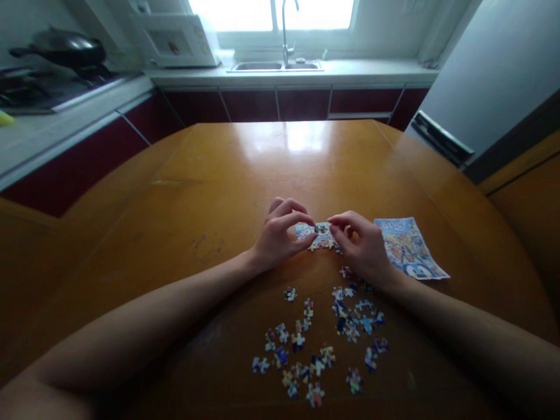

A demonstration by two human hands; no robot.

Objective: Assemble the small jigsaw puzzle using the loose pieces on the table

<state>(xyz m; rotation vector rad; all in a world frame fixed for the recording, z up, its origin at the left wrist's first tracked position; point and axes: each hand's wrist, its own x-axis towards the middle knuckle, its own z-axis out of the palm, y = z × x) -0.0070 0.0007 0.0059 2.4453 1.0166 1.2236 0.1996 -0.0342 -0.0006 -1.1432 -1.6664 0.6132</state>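
A partly joined jigsaw puzzle (326,240) lies on the table beneath my fingertips. My left hand (286,230) comes from the left, its thumb and index finger curled in a pinch at a small dark jigsaw piece (321,229). From the other side my right hand (361,242) also pinches at this piece with thumb and index finger. The exact contact is too small to make out. Several loose jigsaw pieces (350,315) are scattered below the hands. A single piece (290,294) lies apart, nearer my left forearm.
A colourful picture sheet (409,248) lies right of my right hand, one corner curling. The wooden table (184,186) reaches toward a counter with a sink (258,66). A microwave (175,41), a wok (65,46) and a fridge (494,70) stand around it.
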